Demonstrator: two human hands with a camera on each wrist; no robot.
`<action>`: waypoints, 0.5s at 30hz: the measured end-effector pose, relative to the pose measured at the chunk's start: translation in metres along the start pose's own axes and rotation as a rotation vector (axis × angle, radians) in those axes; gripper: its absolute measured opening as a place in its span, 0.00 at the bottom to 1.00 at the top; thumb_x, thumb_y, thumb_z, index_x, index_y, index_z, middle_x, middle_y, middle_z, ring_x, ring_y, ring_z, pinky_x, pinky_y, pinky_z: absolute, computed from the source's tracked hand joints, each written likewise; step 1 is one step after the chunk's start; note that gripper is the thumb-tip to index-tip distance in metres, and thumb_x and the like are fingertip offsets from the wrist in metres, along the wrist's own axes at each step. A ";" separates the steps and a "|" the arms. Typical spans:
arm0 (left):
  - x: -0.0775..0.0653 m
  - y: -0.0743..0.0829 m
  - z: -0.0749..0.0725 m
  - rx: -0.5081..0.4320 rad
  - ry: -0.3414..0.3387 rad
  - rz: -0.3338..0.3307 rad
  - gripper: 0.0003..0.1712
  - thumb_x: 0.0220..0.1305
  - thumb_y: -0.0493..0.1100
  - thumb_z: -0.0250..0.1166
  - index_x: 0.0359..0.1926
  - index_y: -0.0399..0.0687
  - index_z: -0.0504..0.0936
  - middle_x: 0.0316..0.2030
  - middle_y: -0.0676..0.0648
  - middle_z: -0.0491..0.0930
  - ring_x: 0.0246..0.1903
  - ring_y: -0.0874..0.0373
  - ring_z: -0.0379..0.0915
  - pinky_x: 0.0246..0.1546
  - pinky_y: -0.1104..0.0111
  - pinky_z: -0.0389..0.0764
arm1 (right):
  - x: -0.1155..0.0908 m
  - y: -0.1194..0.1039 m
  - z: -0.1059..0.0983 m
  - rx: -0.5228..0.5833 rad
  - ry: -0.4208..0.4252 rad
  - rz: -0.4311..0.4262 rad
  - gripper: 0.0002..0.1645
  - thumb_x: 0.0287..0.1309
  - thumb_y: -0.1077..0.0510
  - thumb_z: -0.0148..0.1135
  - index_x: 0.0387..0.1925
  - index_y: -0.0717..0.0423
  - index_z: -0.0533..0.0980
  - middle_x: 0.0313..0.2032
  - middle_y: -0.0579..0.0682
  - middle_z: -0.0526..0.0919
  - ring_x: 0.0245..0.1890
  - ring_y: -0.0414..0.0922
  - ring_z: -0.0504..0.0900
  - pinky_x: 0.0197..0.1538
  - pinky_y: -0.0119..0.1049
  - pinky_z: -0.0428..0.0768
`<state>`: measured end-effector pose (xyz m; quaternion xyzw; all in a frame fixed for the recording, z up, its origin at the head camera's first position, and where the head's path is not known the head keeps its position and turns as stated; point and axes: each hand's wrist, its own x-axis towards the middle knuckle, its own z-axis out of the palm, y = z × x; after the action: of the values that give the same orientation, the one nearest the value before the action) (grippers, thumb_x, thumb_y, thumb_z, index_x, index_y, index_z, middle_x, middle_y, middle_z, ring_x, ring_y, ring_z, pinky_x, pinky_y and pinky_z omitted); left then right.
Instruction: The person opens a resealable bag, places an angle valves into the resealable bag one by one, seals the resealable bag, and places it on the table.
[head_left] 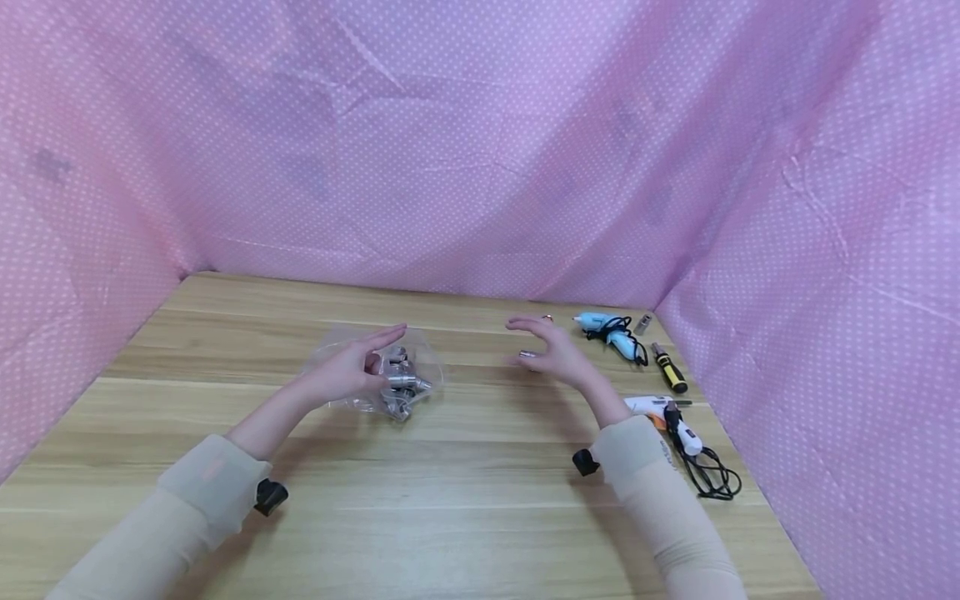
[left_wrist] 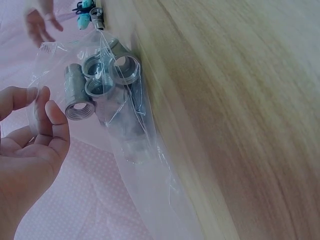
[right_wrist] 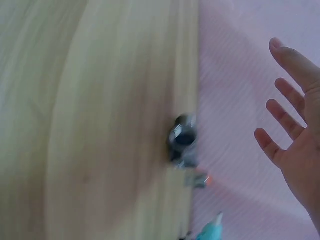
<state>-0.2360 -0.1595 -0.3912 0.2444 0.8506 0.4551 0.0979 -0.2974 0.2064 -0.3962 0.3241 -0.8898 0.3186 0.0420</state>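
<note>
My left hand (head_left: 341, 375) pinches the edge of a clear plastic bag (left_wrist: 155, 200) between thumb and fingertips. Inside the bag lie several silvery metal threaded fittings (left_wrist: 76, 90), some with their round open ends showing. In the head view the bag of fittings (head_left: 402, 381) is just right of that hand, on or close to the tabletop. Off to the right, my right hand (head_left: 555, 354) hovers over the table with fingers spread and relaxed, holding nothing. A metal fitting (head_left: 527, 354) shows by its fingers, and a blurred group of metal fittings (right_wrist: 182, 137) appears in the right wrist view.
At the table's right side lie a light-blue glue gun (head_left: 621, 343) with black cord, a metal fitting (head_left: 642, 324), a yellow-black screwdriver (head_left: 670, 369) and a white corded tool (head_left: 648, 406), partly behind my right forearm. Pink dotted cloth (head_left: 450, 167) hangs around the wooden table (head_left: 420, 517).
</note>
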 end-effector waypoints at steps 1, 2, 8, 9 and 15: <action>0.000 0.000 0.000 0.001 -0.001 -0.004 0.51 0.48 0.31 0.65 0.73 0.49 0.52 0.64 0.38 0.60 0.22 0.61 0.63 0.20 0.73 0.69 | -0.001 0.005 0.000 0.003 -0.004 0.014 0.35 0.49 0.60 0.71 0.60 0.56 0.71 0.63 0.55 0.70 0.65 0.52 0.64 0.71 0.53 0.51; 0.000 0.000 0.000 0.001 -0.002 -0.005 0.52 0.48 0.31 0.65 0.73 0.49 0.52 0.64 0.38 0.60 0.22 0.61 0.63 0.20 0.72 0.69 | -0.002 0.010 0.000 0.002 -0.008 0.023 0.35 0.49 0.60 0.71 0.60 0.57 0.70 0.64 0.56 0.69 0.66 0.53 0.63 0.70 0.54 0.52; 0.001 -0.002 0.000 0.009 -0.010 -0.022 0.51 0.49 0.32 0.65 0.73 0.52 0.51 0.63 0.40 0.61 0.22 0.61 0.63 0.19 0.72 0.69 | -0.010 0.035 0.001 -0.012 -0.040 0.072 0.36 0.48 0.59 0.71 0.61 0.56 0.70 0.64 0.57 0.69 0.66 0.55 0.63 0.66 0.55 0.62; 0.001 -0.002 0.001 0.011 -0.011 -0.023 0.51 0.49 0.32 0.65 0.73 0.52 0.51 0.63 0.40 0.61 0.22 0.60 0.63 0.19 0.73 0.69 | -0.011 0.039 0.002 -0.012 -0.048 0.077 0.36 0.48 0.59 0.71 0.61 0.55 0.70 0.63 0.57 0.69 0.65 0.55 0.63 0.64 0.55 0.64; 0.001 -0.003 0.001 0.023 -0.007 -0.014 0.51 0.50 0.33 0.65 0.73 0.53 0.52 0.65 0.40 0.60 0.22 0.61 0.63 0.19 0.73 0.69 | -0.015 0.058 0.007 0.041 -0.088 0.111 0.35 0.48 0.62 0.70 0.59 0.61 0.71 0.59 0.61 0.72 0.58 0.59 0.72 0.55 0.53 0.75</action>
<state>-0.2378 -0.1595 -0.3942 0.2414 0.8571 0.4437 0.1012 -0.3199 0.2447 -0.4376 0.2886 -0.9006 0.3242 -0.0214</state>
